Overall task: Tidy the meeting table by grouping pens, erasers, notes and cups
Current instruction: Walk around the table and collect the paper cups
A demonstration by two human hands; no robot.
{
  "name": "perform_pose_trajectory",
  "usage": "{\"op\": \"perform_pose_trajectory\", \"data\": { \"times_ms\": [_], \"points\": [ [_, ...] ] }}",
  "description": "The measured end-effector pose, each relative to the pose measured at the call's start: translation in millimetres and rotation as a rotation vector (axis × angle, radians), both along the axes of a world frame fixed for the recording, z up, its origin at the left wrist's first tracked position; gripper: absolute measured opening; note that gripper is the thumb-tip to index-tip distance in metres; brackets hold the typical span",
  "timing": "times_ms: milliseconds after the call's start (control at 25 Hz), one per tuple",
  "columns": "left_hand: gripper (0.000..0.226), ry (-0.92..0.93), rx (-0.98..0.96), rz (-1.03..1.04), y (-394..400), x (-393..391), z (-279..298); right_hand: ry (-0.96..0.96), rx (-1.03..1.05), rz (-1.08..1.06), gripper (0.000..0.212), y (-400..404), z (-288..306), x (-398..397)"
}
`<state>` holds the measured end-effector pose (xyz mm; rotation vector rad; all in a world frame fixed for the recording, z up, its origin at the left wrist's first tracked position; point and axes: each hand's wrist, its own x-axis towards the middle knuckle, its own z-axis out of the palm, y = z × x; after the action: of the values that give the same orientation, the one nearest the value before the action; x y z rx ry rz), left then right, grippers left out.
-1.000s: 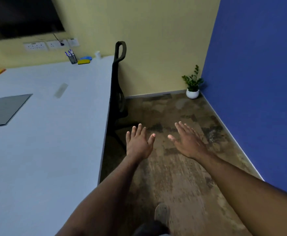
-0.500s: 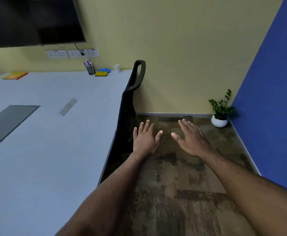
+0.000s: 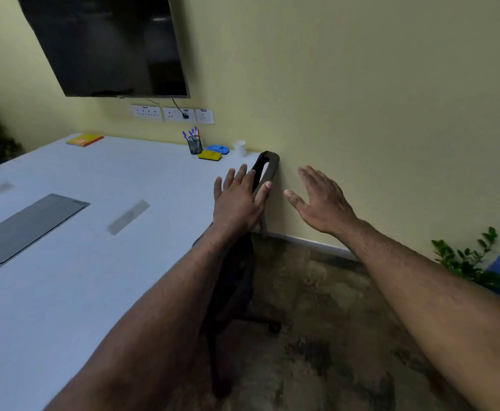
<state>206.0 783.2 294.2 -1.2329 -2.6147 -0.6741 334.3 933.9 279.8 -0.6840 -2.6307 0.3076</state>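
Observation:
At the far end of the white table stand a mesh pen holder with several pens, a yellow eraser, a blue eraser and a white cup, close together. A stack of yellow and orange notes lies at the far left corner. My left hand is stretched out flat in front of the chair top, fingers apart, holding nothing. My right hand is open beside it, in front of the wall.
A black office chair stands against the table's right edge. A grey cable hatch is set in the table. A dark screen and sockets are on the yellow wall. A potted plant stands on the floor at right.
The view has risen and turned left towards the table's far end. Both open hands now sit higher in the frame, the left one over the chair top.

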Motion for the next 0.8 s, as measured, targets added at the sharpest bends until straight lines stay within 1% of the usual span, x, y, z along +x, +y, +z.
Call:
{"op": "perform_pose_trajectory", "data": {
  "times_ms": [200,400,560,800],
  "points": [
    [0.061,-0.035,0.019,0.065,106,-66,25,0.04,0.019,0.096,0.073,119,22,-58],
    [0.059,0.024,-0.019,0.077,179,-141,30,0.038,-0.005,0.176,0.072,204,18,-128],
    [0.061,0.078,-0.035,0.112,242,-225,20,0.032,-0.026,0.227,0.07,275,3,-205],
    [0.066,0.063,-0.172,0.197,327,-353,-2,-0.046,-0.006,0.287,0.069,371,-14,-331]
  ]
}}
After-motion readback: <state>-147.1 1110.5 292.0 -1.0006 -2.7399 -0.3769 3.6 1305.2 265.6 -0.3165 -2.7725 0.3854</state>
